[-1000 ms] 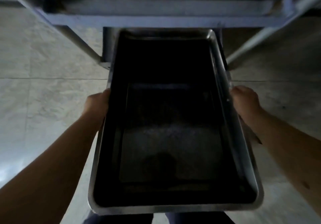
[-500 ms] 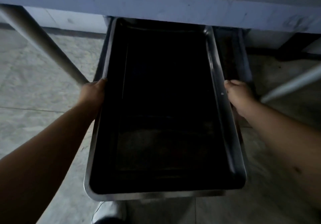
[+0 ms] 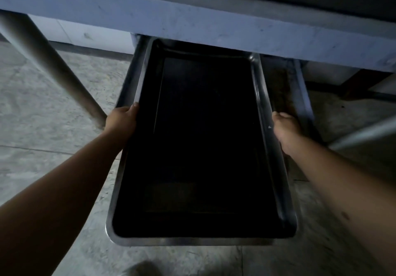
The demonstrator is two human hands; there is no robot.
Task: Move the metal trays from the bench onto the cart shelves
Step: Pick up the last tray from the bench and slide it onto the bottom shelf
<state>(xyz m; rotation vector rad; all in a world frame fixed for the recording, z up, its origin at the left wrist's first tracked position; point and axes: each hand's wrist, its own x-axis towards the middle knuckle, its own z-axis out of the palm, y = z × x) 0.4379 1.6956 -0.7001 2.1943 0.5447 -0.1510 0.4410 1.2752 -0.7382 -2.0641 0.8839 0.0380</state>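
Observation:
A long, deep metal tray point(image 3: 203, 240) with a dark inside fills the middle of the head view. I hold it by its two long rims. My left hand point(image 3: 122, 119) grips the left rim and my right hand point(image 3: 285, 127) grips the right rim. The tray's far end lies under the edge of an upper cart shelf point(image 3: 192, 23). Below the tray, a lower shelf surface point(image 3: 280, 89) shows along its right side and as a strip on its left.
A slanted cart leg point(image 3: 49, 65) runs down at the left, another metal bar point(image 3: 364, 132) at the right. Grey tiled floor point(image 3: 42, 130) lies all around. A shoe tip point(image 3: 141, 269) shows at the bottom edge.
The tray has moved forward and down under the upper shelf, toward the lower shelf. Both hands kept their hold on the rims.

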